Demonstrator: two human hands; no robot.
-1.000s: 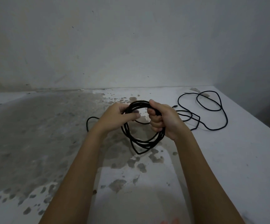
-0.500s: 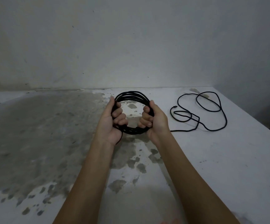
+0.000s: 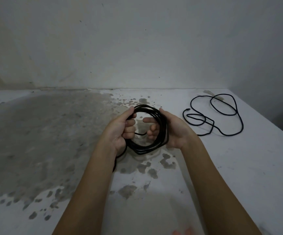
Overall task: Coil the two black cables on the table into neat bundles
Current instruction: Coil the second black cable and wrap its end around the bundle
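Coil (image 3: pixel 145 148) L of loose cable (image 3: pixel 242 126) on tbl (image 3: pixel 239 175)

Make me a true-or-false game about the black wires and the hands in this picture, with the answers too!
1. The left hand and the right hand both hold the coiled cable. True.
2. The second cable is wound into a neat bundle. False: the loose cable sprawls in open loops.
3. The loose cable lies to the left of the hands. False: it lies to their right.
4. The table is white with grey blotches. True.
5. A hand touches the loose cable. False: neither hand touches it.
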